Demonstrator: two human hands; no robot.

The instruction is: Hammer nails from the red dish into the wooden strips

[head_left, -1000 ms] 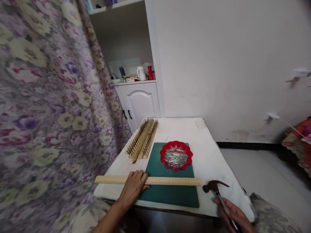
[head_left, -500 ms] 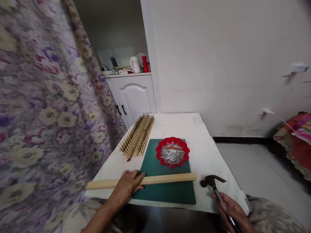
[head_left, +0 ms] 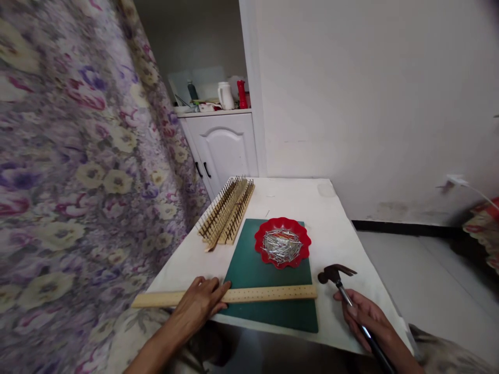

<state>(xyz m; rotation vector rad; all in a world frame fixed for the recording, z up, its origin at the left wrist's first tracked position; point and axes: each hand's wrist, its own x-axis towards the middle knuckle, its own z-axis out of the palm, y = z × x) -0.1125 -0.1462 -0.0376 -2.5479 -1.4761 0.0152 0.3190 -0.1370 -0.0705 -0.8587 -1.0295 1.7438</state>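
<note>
A long pale wooden strip [head_left: 268, 294] with rows of small dots or holes lies across the green mat [head_left: 273, 318], its left end reaching past the table's near-left edge. My left hand [head_left: 200, 300] grips it left of its middle, thumb and fingers closed about it. In my right hand [head_left: 368, 318] is a claw hammer [head_left: 336, 272], held by the handle with its head just beyond the strip's right end. A scalloped red bowl [head_left: 262, 254] full of loose silver nails [head_left: 281, 245] stands on the far part of the mat.
Wooden strips studded with upright nails [head_left: 228, 210] lie at the table's far left. A loose nail [head_left: 267, 213] rests near the mat's far edge. A floral curtain [head_left: 97, 171] hangs along the left; a white cabinet [head_left: 226, 150] and wall stand behind the white table [head_left: 335, 228].
The view has shifted slightly. The wooden strip and my left hand have moved a little toward me and left. My right hand has brought the hammer up and slightly left.
</note>
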